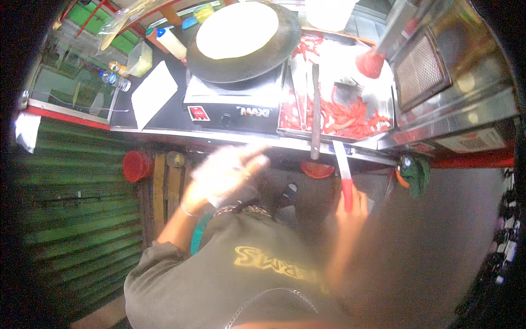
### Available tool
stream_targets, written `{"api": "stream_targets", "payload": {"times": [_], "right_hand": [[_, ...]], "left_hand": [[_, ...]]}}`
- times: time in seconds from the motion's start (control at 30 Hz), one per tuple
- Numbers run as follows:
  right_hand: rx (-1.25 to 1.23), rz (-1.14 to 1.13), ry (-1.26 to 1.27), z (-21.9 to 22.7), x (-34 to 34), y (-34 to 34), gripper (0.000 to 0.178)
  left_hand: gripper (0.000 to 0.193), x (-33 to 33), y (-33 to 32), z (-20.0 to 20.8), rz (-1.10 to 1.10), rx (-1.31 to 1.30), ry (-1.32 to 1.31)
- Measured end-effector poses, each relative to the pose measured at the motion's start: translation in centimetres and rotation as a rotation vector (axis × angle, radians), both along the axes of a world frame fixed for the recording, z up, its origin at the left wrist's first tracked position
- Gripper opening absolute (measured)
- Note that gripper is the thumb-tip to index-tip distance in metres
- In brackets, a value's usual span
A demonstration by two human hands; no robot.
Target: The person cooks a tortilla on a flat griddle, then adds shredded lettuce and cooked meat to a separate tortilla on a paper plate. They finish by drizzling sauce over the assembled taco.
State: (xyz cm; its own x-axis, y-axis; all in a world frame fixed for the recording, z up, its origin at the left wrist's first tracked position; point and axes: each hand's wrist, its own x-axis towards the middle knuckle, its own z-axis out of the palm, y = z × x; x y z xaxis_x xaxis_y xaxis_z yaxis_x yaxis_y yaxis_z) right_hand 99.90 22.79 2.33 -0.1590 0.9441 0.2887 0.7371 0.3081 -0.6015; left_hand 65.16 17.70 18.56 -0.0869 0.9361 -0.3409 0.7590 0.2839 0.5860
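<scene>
My right hand [355, 207] is closed round the red handle of a narrow flat-bladed spatula [343, 164]. Its pale blade points up toward the counter's front edge. My left hand [222, 172] hovers in front of the counter, bright and smeared by motion; its fingers look stretched out and apart, with nothing seen in them. Beyond it, a round pale crepe [238, 30] lies flat on a dark round griddle [241, 71] over a silver stove [233, 96]. To the right, a metal tray [390, 104] holds red strips of food [348, 118].
A long dark flat tool [316, 109] lies across the tray, its end past the front edge. Left of the stove are a white sheet [155, 94], squeeze bottles [171, 44], a water bottle [115, 80] and a clear tub [140, 59]. A red container [137, 166] is below.
</scene>
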Motion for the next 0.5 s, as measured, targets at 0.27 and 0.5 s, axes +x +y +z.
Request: {"api": "stream_targets", "payload": {"times": [0.27, 0.5], "right_hand": [[0.182, 0.114, 0.062, 8.1, -12.9, 9.5, 0.037], [0.058, 0.119, -0.293, 8.3, -21.6, 14.0, 0.044]], "left_hand": [[0.047, -18.8, 18.5, -0.4, -0.076, 0.615, 0.589], [0.049, -26.0, 30.6, -4.0, -0.616, 0.317, 0.734]]}}
